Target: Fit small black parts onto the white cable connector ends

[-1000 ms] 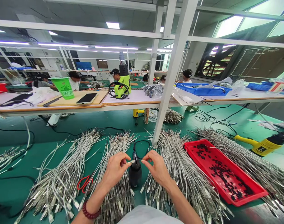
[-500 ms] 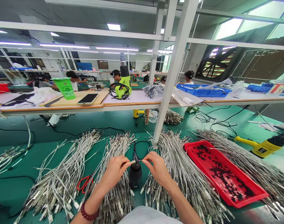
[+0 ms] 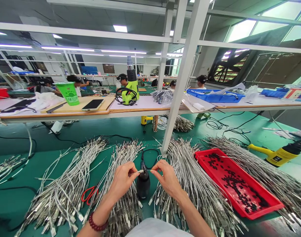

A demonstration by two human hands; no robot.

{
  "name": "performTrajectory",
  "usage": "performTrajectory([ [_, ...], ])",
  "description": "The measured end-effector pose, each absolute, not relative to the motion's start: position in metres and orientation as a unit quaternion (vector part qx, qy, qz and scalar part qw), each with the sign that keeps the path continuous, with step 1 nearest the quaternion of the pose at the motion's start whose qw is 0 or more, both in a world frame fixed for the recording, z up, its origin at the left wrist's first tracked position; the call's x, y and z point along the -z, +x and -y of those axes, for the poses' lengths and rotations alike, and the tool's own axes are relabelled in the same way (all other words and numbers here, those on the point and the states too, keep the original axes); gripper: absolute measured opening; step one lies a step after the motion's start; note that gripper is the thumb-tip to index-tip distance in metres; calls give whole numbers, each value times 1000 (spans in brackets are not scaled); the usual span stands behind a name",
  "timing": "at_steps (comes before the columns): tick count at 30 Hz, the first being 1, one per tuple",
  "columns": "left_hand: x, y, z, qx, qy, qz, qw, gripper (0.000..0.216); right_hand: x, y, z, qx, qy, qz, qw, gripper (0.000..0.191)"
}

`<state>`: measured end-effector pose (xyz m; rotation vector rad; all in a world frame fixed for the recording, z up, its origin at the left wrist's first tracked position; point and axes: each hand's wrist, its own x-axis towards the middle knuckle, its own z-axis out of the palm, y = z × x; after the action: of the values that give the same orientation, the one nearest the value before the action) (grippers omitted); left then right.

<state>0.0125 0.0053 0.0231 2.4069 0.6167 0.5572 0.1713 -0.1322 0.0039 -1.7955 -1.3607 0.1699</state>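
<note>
Little moved: left hand (image 3: 122, 181) and right hand (image 3: 168, 179) both pinch cable (image 3: 139, 171) taut above black upright tool (image 3: 143, 183); best keep fingertips clear of its tip.

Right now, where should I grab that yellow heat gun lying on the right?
Take the yellow heat gun by its yellow handle, which points left toward the red tray. Come from above on that side: it lies flat on the green table, and the black nozzle points away to the right. Keep off that end; it may be hot.
</note>
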Motion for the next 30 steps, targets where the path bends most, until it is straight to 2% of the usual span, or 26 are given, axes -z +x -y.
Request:
performTrajectory([
  [9, -27, 10, -10, -159, 922, -208, 286, 35, -1, 174, 134, -69, -728, 555, 396, 21],
  [16, -25, 10, -5, -192, 902, -246, 298, 21, -2, 170, 132, -65, -723, 545, 420, 12],
  [20, -27, 10, -5, -189, 899, -244, 310, 24, -2, 172, 131, -61, -722, 552, 412, 16],
  [25, -34, 1, -5, -135, 895, -216, 367, 40, -12, 170, 137, -66, -720, 566, 395, 24],
  [30, -43, -11, 1, -104, 847, -188, 487, 43, -36, 159, 145, -62, -697, 581, 416, 27],
])
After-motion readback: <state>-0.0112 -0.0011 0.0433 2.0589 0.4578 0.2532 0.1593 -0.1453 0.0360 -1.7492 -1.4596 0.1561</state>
